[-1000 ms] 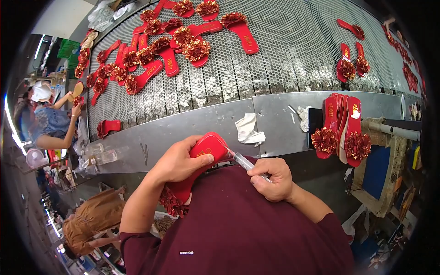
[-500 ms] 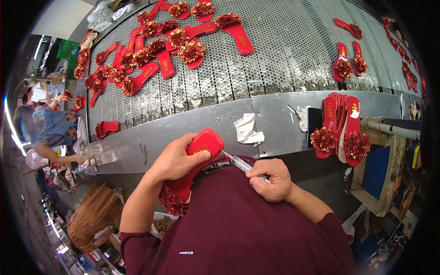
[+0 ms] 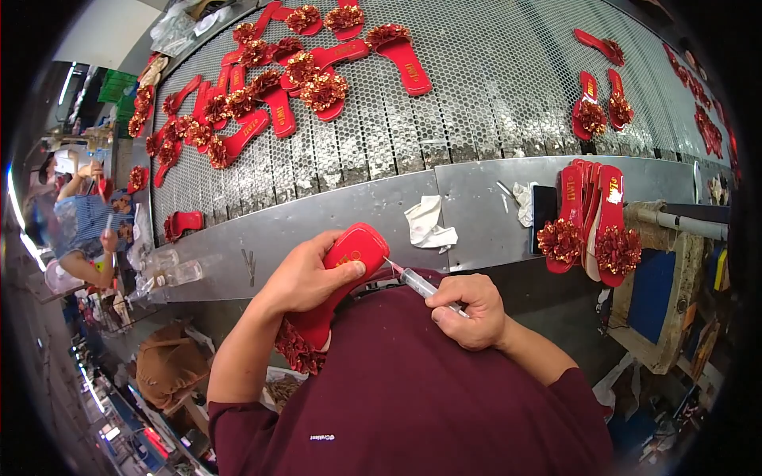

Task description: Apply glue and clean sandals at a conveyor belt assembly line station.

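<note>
My left hand (image 3: 305,276) is closed around a red slide sandal (image 3: 363,240), thumb on the insole, its heel end raised toward the right. The sandal's ruffled dark red flower (image 3: 298,349) hangs low beside my forearm and is partly hidden. In my right hand (image 3: 470,311) is a clear syringe (image 3: 419,284) with a pinkish tip and a thin needle. That needle points at the sandal's edge near the heel and seems to touch it.
Ahead runs a perforated metal conveyor (image 3: 476,103) carrying many red flowered sandals (image 3: 324,91). On its metal ledge lie a white cloth (image 3: 429,222) and clear bottles (image 3: 182,274). A sandal stack (image 3: 589,214) stands at right. A person in blue (image 3: 87,218) works at left.
Sandals on the conveyor have shifted slightly to the left. The person in blue has moved their arms, and the person in brown has shifted. My hands have hardly moved.
</note>
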### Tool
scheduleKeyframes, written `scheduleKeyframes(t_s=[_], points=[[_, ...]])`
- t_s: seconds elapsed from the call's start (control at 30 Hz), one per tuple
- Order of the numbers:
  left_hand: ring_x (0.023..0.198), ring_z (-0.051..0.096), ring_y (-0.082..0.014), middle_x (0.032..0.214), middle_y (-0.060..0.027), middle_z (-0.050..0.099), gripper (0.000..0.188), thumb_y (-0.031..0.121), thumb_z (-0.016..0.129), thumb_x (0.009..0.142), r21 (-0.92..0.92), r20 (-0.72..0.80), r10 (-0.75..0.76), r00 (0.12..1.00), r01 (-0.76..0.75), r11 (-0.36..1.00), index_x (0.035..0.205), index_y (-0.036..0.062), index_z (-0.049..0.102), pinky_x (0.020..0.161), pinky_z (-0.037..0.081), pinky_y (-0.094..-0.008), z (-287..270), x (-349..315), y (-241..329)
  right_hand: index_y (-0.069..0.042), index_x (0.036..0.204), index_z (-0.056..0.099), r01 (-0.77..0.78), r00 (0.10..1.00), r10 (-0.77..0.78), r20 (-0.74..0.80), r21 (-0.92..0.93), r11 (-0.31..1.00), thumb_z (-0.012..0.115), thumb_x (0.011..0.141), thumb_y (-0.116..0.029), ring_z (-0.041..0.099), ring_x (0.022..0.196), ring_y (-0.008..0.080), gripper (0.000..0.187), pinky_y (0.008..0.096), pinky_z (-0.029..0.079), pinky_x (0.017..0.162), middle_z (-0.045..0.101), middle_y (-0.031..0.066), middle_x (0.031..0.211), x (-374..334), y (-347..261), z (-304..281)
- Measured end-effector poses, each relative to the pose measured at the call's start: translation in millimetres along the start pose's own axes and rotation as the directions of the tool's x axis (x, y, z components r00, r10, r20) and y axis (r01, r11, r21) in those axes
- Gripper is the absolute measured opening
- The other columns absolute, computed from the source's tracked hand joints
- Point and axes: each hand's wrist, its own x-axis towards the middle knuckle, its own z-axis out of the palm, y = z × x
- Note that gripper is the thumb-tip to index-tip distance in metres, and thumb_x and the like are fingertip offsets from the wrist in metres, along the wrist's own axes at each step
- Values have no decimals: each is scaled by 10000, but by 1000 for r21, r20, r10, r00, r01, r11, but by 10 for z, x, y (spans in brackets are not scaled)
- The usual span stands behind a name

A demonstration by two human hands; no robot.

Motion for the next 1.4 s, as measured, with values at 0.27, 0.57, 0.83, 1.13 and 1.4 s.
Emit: scheduleKeyframes(t_s=[0.27,0.57,0.83,1.13,1.4], points=[[890,612,-142,999,-93,652,445,199,695,837,35,-39,-18,999,20,999,1189,-32,554,803,496,-294,27,34,43,-10,884,639,49,999,-49,-12,2,999,614,786,0,515,529,134,102,283,392,494,578,51,659,-6,55,3],[772,583,-98,932,-37,625,318,93,580,899,-184,-225,100,969,-143,972,1199,5,522,681,483,-249,-186,212,21,-71,1086,616,-144,958,-51,-281,-629,764,690,771,-171,591,722,313,339,392,483,635,592,122,853,-158,549,-500],[669,536,-92,850,7,590,277,323,534,969,-531,-503,179,846,-465,708,1095,77,562,611,464,-269,-537,689,-225,-108,1045,638,-349,936,181,-303,-873,342,628,774,-176,547,937,326,280,457,459,779,549,135,995,-616,1324,-960],[730,605,-177,812,-39,624,350,401,538,952,-849,-391,22,920,-369,377,1057,72,594,696,506,-349,136,1041,-247,-91,1115,630,-366,923,19,-385,-859,359,673,767,-241,524,1086,333,381,441,434,914,533,168,1182,-673,1104,-975],[852,625,-165,961,-25,645,281,336,531,966,-927,-192,76,979,-206,313,1087,88,585,805,517,-350,871,1087,74,-33,1286,522,-400,775,611,-160,623,672,642,892,-184,592,1029,172,439,284,467,905,614,98,1156,-479,367,-653]])
